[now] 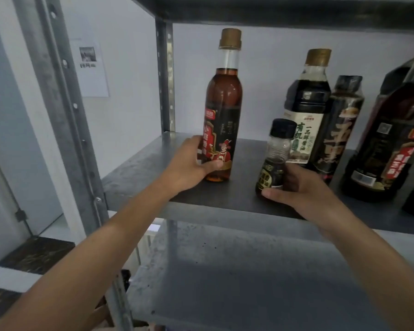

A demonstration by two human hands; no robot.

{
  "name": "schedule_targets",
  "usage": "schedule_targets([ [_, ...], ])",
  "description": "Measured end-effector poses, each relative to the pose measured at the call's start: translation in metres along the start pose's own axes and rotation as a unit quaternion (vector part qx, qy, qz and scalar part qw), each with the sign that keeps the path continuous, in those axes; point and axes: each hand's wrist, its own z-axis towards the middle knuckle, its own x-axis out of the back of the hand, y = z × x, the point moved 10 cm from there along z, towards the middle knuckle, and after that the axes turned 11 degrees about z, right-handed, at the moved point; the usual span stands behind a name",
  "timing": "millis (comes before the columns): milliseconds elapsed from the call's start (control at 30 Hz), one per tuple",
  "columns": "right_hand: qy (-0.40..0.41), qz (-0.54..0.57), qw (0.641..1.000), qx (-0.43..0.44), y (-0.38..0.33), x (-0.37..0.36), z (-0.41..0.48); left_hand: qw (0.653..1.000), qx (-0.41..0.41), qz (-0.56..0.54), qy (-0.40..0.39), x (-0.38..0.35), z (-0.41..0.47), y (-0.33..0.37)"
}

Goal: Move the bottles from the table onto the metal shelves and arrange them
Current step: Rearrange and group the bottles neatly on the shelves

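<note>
On the grey metal shelf [225, 194], the left hand [189, 163] curls round the lower body of an upright tall amber bottle [222, 108] with a gold cap and a red-and-black label. Right of that bottle, the right hand [299, 187] grips a small clear black-capped bottle [274, 161]. Further right stand at least three dark bottles [306, 111], so five can be counted.

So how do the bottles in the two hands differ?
The tall bottle, in the left hand, has a gold cap and is nearly full; the small bottle, in the right hand, has a black cap and looks half empty. Both are roughly upright.
</note>
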Motion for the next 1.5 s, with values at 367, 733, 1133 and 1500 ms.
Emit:
schedule_targets([
  [367,0.061,-0.12,0.991,-0.016,-0.012,-0.076,0.081,0.989,0.103,0.086,0.062,0.028,0.065,-0.074],
  [733,0.152,-0.186,0.971,-0.006,0.001,-0.084,0.158,0.985,0.149,0.043,0.075,0.011,0.108,-0.102],
  [1133,0.135,-0.079,0.987,-0.038,0.026,-0.086,0.204,0.981,0.171,-0.045,0.084,0.004,0.141,-0.141],
  [1500,0.094,-0.052,0.994,0.012,0.02,-0.088,0.215,0.978,0.181,-0.088,0.053,-0.003,0.146,-0.15],
])
